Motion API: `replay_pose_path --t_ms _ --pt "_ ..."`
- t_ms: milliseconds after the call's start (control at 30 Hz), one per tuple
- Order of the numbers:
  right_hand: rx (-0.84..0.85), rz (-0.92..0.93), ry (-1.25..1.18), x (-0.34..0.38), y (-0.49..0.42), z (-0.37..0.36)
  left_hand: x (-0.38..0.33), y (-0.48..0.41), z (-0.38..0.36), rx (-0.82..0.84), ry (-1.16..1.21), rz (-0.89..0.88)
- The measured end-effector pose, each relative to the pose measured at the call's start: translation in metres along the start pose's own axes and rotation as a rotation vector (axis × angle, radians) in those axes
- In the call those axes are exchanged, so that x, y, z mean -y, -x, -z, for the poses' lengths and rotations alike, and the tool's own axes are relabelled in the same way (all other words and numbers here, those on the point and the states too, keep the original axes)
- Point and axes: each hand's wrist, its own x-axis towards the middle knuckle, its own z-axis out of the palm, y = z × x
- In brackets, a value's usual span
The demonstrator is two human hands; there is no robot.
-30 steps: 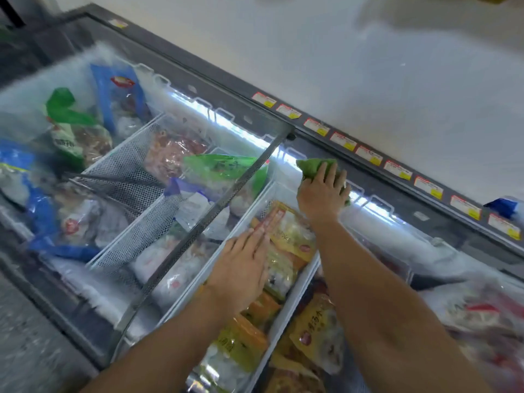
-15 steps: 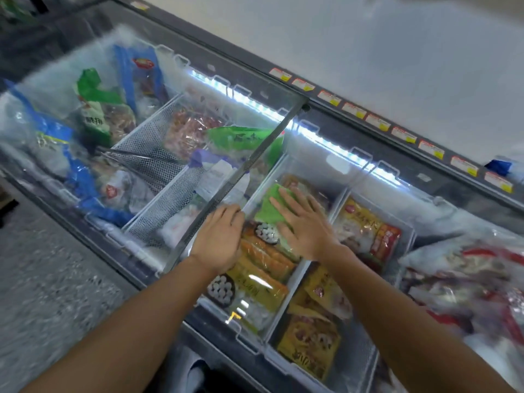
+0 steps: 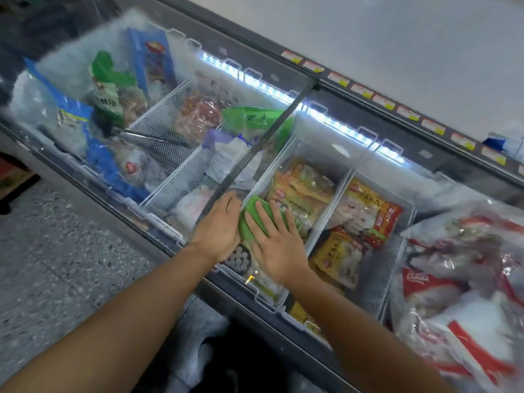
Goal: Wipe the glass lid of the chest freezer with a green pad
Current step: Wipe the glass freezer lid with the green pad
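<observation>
The chest freezer's glass lid stretches from upper left to lower right, with frozen food packs visible under it. A green pad lies flat on the glass near the freezer's front edge. My right hand presses down on the pad with its fingers spread over it. My left hand rests flat on the glass right beside the pad, next to the dark frame strip where two panes meet. Part of the pad is hidden under my right palm.
White wire baskets inside hold yellow, green and blue packs. An LED strip runs along the far inner wall. A rail with price tags lines the back rim against a pale wall. Speckled floor lies to the left.
My right hand has dragged the pad from the far rim toward the front edge of the glass. My left hand slid nearer too and now sits beside the pad.
</observation>
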Motion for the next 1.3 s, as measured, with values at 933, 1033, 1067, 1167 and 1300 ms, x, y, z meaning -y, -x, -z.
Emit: replay_pose_path --t_ms 933,1033,1067,1167,1300 --pt "0.233 -0.052 0.227 0.044 0.09 -0.014 -0.015 0.039 -0.056 0.15 -0.223 0.024" --pt "0.244 -0.101 0.215 0.036 0.112 -0.012 -0.034 0.049 -0.071 0.139 -0.241 -0.015" --pt "0.252 -0.112 0.207 0.031 0.122 -0.012 -0.043 0.053 -0.076 0.141 -0.213 -0.004" --pt "0.247 -0.133 0.2 0.015 0.15 -0.014 -0.069 0.062 -0.093 0.119 -0.233 -0.026" --pt "0.231 -0.161 0.175 -0.009 0.193 -0.017 -0.111 0.07 -0.121 0.149 -0.325 -0.114"
